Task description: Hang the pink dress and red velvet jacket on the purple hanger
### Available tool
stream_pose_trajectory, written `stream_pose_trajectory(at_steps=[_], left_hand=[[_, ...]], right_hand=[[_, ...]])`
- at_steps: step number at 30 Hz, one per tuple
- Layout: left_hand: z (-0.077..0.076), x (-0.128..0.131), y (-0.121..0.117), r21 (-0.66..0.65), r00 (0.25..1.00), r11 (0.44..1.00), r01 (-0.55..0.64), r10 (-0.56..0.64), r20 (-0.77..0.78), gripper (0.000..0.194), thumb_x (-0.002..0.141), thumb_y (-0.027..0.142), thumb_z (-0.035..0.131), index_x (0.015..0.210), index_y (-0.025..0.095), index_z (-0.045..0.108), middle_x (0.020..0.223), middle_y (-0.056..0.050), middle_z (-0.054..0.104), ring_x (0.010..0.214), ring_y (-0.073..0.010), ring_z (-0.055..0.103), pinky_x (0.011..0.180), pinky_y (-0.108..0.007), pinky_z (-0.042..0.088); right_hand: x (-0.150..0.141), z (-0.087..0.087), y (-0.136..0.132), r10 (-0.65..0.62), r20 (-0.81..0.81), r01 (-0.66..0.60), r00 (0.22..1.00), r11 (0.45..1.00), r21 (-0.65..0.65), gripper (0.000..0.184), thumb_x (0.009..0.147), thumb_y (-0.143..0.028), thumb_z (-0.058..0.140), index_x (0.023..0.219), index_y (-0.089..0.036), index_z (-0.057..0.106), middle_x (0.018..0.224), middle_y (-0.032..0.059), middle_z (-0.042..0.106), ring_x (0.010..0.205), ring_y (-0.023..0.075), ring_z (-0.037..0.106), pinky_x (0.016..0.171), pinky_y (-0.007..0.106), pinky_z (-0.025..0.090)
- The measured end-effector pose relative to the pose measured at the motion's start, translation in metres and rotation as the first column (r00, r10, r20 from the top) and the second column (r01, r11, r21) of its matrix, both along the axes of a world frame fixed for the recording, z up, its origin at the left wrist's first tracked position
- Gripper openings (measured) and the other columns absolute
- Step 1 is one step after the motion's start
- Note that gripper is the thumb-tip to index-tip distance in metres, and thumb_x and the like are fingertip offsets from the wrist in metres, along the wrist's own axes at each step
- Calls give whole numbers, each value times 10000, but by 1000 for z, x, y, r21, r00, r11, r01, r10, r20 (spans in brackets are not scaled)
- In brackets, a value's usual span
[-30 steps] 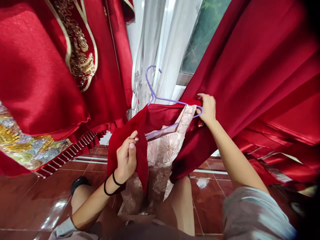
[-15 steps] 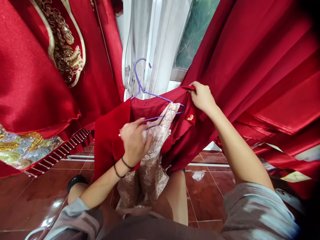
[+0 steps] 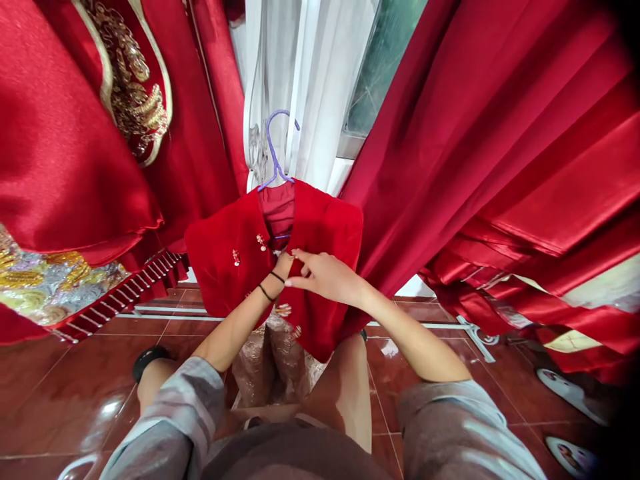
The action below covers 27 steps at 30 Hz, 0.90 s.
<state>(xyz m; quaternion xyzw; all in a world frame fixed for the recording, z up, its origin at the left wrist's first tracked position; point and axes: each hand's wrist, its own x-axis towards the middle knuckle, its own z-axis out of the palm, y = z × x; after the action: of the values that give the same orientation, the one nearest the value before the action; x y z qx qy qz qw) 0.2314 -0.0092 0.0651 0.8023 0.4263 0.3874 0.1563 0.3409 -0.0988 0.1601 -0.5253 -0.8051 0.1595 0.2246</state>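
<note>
A short red velvet jacket [image 3: 327,223] with beaded fastenings hangs on a purple wire hanger [image 3: 273,150]. Both its front panels now face me. Under its hem shows a pale pink-gold brocade dress [image 3: 250,370]. My left hand [image 3: 284,265], with two dark bands at the wrist, reaches in at the jacket's front opening; its fingers are hidden behind the cloth. Across it comes my right hand [image 3: 325,275], its fingertips and thumb closed on the edge of the right-hand front panel, close to my left wrist.
Red satin garments with gold embroidery [image 3: 135,100] hang at the left, and long red drapes [image 3: 430,153] at the right. Behind the hanger stands a white metal frame [image 3: 255,80] before a white curtain [image 3: 330,80]. Slippers [image 3: 570,393] lie on the tiled floor [image 3: 425,413].
My right hand has brought the jacket's right panel inward over the dress bodice, covering it and most of the hanger. The left hand has gone from the dress front into the jacket opening.
</note>
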Motion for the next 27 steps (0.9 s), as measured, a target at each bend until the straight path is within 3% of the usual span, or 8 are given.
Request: stream_pose_trajectory(at_steps=[3, 6, 8, 11, 16, 20, 24, 27], left_hand=[[6, -31, -27, 214, 997, 975, -52, 37, 71, 400, 912, 168, 400, 1267, 175, 585, 1146, -103, 679, 1080, -205, 632, 953, -349, 498], [21, -53, -48, 348, 897, 831, -434, 365, 249, 389, 881, 319, 520, 1231, 158, 579, 1189, -153, 641, 1111, -274, 587, 1003, -433, 427], [31, -60, -49, 304, 796, 736, -605, 557, 237, 514, 801, 446, 630, 1209, 138, 570, 1176, -183, 622, 1090, -332, 565, 961, -470, 414], [40, -64, -37, 244, 768, 748, -618, 640, -19, 454, 820, 435, 592, 1145, 119, 580, 1096, -197, 629, 1043, -358, 560, 876, -452, 419], [30, -63, -40, 222, 720, 791, -571, 612, -329, 233, 891, 253, 443, 1018, 132, 598, 931, -154, 660, 946, -306, 598, 791, -383, 427], [3, -49, -65, 131, 800, 911, -390, 406, -441, 219, 910, 260, 451, 1010, 145, 608, 868, -118, 671, 858, -253, 633, 731, -324, 448], [-19, -55, -56, 105, 809, 882, -459, 464, -361, 302, 909, 240, 463, 1153, 116, 592, 929, -127, 691, 917, -250, 646, 797, -320, 475], [-27, -76, -36, 140, 781, 839, -526, 541, -310, 370, 896, 217, 472, 1229, 91, 571, 972, -140, 697, 953, -261, 642, 873, -345, 473]], right_hand=[[10, -27, 8, -288, -158, 319, 945, 918, 234, 380, 917, -428, 507, 1237, -229, 559, 915, 77, 688, 815, 251, 652, 756, 384, 492], [7, -42, 17, -445, -246, 509, 861, 757, 409, 403, 894, -521, 510, 1140, -206, 560, 1046, 135, 658, 913, 290, 636, 760, 398, 488], [-5, -51, 27, -511, -163, 533, 844, 769, 352, 521, 818, -631, 573, 1083, -182, 562, 1026, 168, 654, 892, 325, 635, 708, 401, 480], [-22, -61, 48, -539, -38, 530, 841, 810, 251, 422, 864, -576, 539, 986, -173, 564, 980, 187, 651, 824, 304, 637, 659, 365, 448], [-34, -47, 68, -395, -204, 444, 896, 823, 354, 213, 934, -253, 376, 736, -212, 444, 755, 62, 591, 690, 191, 562, 661, 310, 387], [-56, -26, 62, -86, -408, 310, 909, 794, 523, 230, 887, -224, 396, 666, -226, 332, 631, -21, 452, 608, 129, 453, 632, 269, 350], [-61, -11, 21, 25, -437, 183, 899, 885, 428, 243, 893, -226, 449, 657, -217, 392, 564, -48, 398, 524, 103, 371, 553, 260, 308], [-40, -2, -29, 137, -531, 48, 836, 946, 320, 262, 956, -327, 466, 734, -202, 527, 590, -36, 491, 529, 97, 439, 526, 243, 365]])
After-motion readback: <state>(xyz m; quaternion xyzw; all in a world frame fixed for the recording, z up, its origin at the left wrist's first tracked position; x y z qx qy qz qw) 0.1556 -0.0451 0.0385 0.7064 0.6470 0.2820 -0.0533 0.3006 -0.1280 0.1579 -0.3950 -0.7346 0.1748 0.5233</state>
